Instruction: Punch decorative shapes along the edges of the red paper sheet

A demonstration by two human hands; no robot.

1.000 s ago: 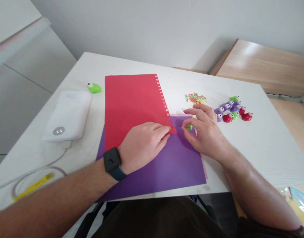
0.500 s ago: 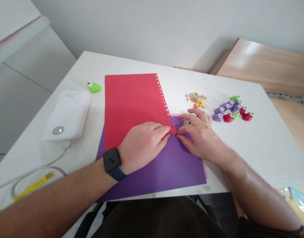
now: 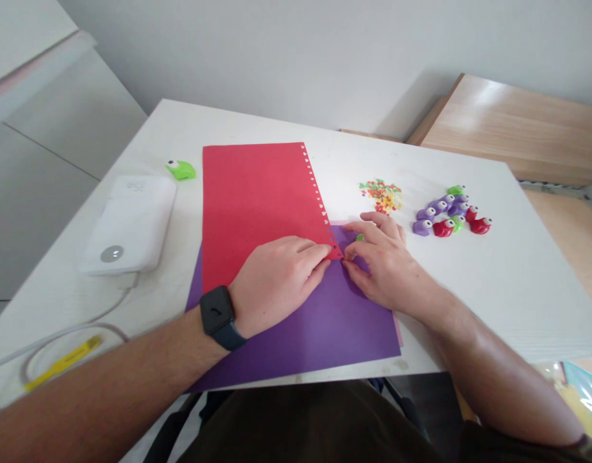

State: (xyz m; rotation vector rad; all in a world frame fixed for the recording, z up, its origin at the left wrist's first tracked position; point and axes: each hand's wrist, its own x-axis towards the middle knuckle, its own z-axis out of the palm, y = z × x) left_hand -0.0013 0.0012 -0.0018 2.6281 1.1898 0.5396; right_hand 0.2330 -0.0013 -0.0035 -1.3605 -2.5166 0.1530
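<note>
Paper fills the middle of our head view: the red sheet [image 3: 257, 199] lies on the purple sheet [image 3: 325, 334], its right edge notched with small punched shapes. Our left hand [image 3: 277, 283] rests palm down, wrist bent a little, its fingers closed together and pressing flat on the red sheet's lower right corner. That hand is open and grips nothing. Our right hand [image 3: 385, 263] comes in from the right of the red sheet, half curled, its fingertips touching the purple sheet just beside that corner. A small green punch [image 3: 360, 237] shows between its fingers, mostly hidden, apparently held in a pinch. Right of the red sheet sit coloured paper bits [image 3: 381, 195] and a cluster of purple, red and green punches [image 3: 450, 212]. Left of it lie a white box [image 3: 127, 225] and another green punch [image 3: 181, 170].
</note>
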